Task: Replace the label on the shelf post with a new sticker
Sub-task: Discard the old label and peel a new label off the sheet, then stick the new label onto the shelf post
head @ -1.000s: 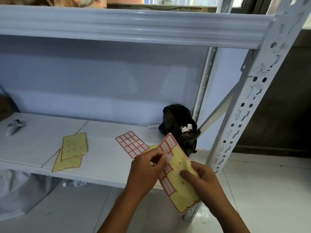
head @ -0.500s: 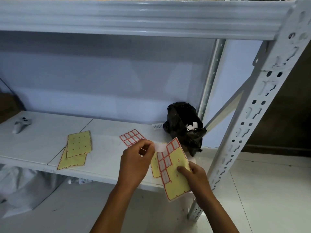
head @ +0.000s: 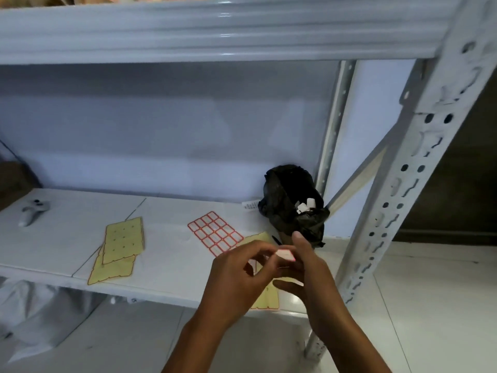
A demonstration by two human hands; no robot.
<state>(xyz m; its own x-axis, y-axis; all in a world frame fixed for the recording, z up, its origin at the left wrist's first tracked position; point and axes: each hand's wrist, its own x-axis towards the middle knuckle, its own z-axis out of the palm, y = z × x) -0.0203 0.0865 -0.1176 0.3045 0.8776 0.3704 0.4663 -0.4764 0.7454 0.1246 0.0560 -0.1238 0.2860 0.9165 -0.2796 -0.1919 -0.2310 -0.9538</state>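
My left hand (head: 236, 275) pinches a small white sticker with a red edge (head: 285, 254) at its fingertips, just above the shelf's front edge. My right hand (head: 309, 267) is close beside it with fingers apart, touching or nearly touching the sticker; motion blur hides the exact contact. A partly used yellow backing sheet (head: 266, 298) lies on the shelf under both hands. A full sheet of red-bordered labels (head: 215, 234) lies flat behind them. The white perforated shelf post (head: 403, 184) rises to the right of my hands.
A black plastic bag holding white scraps (head: 293, 208) stands at the shelf's back right. Two empty yellow backing sheets (head: 121, 249) lie at centre left, and a grey controller (head: 33, 211) at far left. An upper shelf beam (head: 215, 30) runs overhead.
My right hand let go of the yellow sheet, which now lies on the shelf. My left hand carried the peeled sticker to the right, toward my right hand.
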